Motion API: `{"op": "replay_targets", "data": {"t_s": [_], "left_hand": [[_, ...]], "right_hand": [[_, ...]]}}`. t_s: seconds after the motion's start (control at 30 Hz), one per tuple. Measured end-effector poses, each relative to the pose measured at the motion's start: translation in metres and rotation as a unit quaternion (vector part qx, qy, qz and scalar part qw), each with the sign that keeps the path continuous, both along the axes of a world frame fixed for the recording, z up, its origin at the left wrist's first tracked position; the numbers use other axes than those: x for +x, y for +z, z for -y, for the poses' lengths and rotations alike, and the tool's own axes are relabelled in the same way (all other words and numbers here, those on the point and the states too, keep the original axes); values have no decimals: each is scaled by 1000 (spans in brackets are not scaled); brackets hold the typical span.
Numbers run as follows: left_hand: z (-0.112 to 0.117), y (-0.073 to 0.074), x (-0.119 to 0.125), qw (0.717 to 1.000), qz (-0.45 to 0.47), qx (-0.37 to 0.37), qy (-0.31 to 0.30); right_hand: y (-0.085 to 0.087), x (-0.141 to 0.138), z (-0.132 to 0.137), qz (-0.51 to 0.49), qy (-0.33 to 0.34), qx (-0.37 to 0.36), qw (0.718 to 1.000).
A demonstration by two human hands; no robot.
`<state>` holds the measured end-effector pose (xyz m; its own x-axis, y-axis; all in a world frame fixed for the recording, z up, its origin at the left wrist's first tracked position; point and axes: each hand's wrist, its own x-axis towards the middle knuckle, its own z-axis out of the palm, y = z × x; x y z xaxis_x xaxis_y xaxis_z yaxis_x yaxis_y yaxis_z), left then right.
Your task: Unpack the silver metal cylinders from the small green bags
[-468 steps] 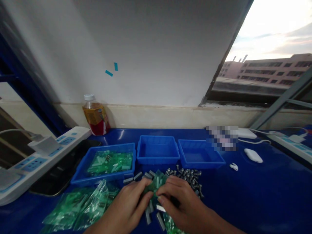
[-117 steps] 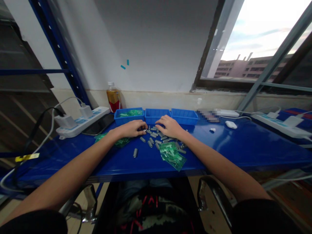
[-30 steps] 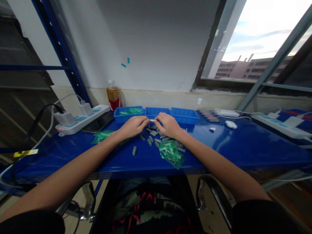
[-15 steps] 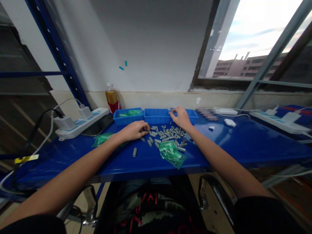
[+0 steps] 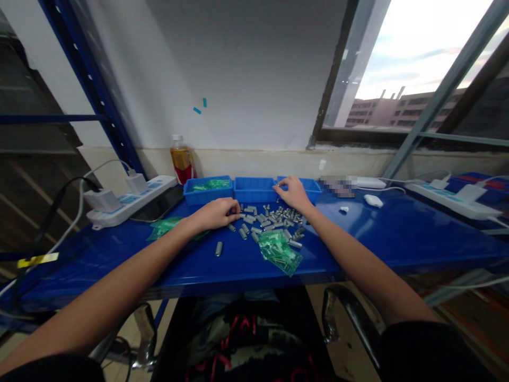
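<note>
My left hand [image 5: 218, 213] rests low over the table with its fingers curled together, at the left edge of a loose pile of grey metal cylinders [image 5: 244, 233]. Whatever its fingertips hold, if anything, is hidden. In front of the right blue bin [image 5: 312, 192], my right hand [image 5: 293, 192] is closed in a pinch; what lies between thumb and forefinger is too small to make out. Small screws [image 5: 292, 214] lie heaped below that hand. A green plastic bag [image 5: 279, 252] with metal pieces lies at the near side of the pile. One cylinder [image 5: 218, 249] sits apart, nearer the front edge.
The middle blue bin [image 5: 254, 190] stands beside a left blue bin [image 5: 190, 196] holding green bags. Another green bag [image 5: 165, 228] lies partly under my left forearm. A phone [image 5: 159, 206], power strip [image 5: 107, 216] and bottle [image 5: 182, 159] are leftward; an earbud case [image 5: 373, 200] is rightward.
My right hand has come slightly down and its thumb and forefinger have shifted a little at the bin's front. My left hand stays nearly in place. The whole view has moved slightly.
</note>
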<state>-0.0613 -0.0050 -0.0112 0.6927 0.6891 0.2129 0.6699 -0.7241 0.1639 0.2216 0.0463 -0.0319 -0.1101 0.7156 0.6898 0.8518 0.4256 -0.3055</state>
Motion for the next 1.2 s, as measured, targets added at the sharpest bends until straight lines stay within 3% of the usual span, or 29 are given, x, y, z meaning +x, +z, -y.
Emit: {"op": "replay_targets", "data": {"t_s": [0.3, 0.47, 0.73, 0.93, 1.2], "left_hand": [[-1, 1, -2, 1000, -1, -14, 4], [-3, 0, -3, 999, 37, 2, 35], [-1, 1, 2, 994, 98, 35, 32], [3, 1, 5, 993, 114, 25, 7], [10, 5, 7, 991, 136, 13, -15]], "right_hand": [[0, -2, 2, -15, 3, 19, 1000], [6, -9, 12, 6, 6, 41, 999], [23, -51, 56, 122, 184, 55, 974], [13, -64, 61, 183, 197, 59, 961], [18, -68, 68, 167, 205, 66, 962]]}}
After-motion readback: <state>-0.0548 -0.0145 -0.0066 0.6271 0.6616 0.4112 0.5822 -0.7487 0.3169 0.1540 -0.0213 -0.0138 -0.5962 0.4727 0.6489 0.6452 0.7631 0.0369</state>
